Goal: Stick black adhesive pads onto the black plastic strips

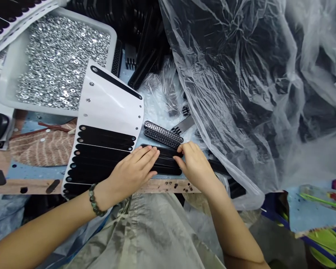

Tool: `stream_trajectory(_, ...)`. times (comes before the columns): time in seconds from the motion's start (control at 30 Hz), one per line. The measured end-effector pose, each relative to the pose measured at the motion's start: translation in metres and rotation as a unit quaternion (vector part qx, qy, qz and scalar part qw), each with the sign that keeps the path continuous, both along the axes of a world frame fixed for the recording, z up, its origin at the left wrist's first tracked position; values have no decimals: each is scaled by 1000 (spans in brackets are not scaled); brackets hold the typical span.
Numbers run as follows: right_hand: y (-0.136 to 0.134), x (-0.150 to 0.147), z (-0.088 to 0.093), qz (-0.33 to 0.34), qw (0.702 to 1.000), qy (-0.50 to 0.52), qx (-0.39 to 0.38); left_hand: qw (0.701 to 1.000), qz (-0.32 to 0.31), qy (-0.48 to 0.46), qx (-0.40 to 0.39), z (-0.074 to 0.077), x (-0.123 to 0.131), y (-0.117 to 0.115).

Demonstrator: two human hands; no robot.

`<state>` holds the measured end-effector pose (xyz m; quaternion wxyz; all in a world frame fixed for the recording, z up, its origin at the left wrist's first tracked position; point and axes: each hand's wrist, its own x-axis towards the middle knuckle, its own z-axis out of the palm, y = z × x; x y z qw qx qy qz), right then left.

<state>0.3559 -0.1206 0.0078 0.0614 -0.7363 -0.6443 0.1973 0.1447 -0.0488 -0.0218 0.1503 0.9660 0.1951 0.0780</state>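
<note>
Several smooth black strips (166, 164) lie side by side at the table's front edge. Across their left end my left hand (136, 168) rests flat, fingers extended, a beaded bracelet on its wrist. My right hand (192, 160) is at their right end, thumb and fingertips bent in at the strip ends; what is between them is too small to name. Just behind are two textured black strips (162, 134). Left of my hands, a white sheet (112, 102) carries rows of black strips with round holes at their ends, and my left forearm crosses its lower part.
A white tray (113, 41) of small metal rings stands at the back left. Clear plastic sheeting (240, 93) covers the right side. Dark forked parts (130, 58) are piled at the back; a brown knitted piece (44, 147) lies left.
</note>
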Motion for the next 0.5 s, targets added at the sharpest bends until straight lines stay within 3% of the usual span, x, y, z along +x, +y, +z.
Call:
stream_trajectory(0.33, 4, 1, 6, -74, 982, 174, 11, 1000, 6, -18, -7, -4, 2, -2)
stream_trajectory(0.5, 5, 2, 5, -139, 972, 187, 33, 999, 15, -41, -22, -8, 1, -2)
